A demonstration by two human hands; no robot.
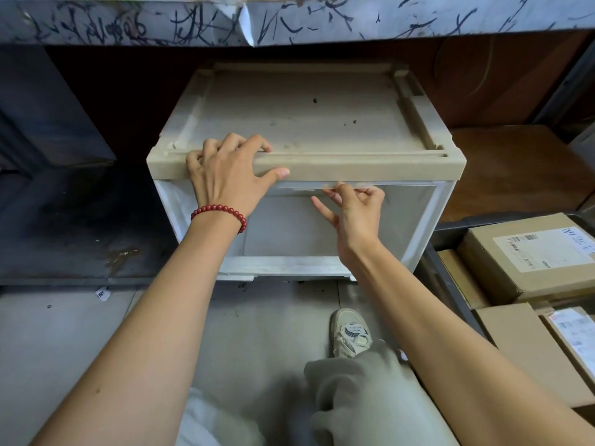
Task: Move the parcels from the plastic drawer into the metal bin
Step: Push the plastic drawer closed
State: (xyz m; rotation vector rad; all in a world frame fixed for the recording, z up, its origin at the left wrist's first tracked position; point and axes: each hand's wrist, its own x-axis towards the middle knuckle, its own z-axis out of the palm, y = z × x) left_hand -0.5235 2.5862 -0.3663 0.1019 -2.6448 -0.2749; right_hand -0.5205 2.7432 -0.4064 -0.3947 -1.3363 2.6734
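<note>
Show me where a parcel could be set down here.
Free: the drawer unit's top behind the left hand; the grey floor left of the shoe. Crowded: the bin at right, packed with boxes.

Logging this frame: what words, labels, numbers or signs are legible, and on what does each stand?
Nothing reads clearly enough to quote.
Upper parcel label: print too small, blue handwriting illegible.
Lower parcel label: blurred.
Shoe tongue tag: blurred.
Floor sticker: too small.
Shelf edge scrawl: illegible black marks.
</note>
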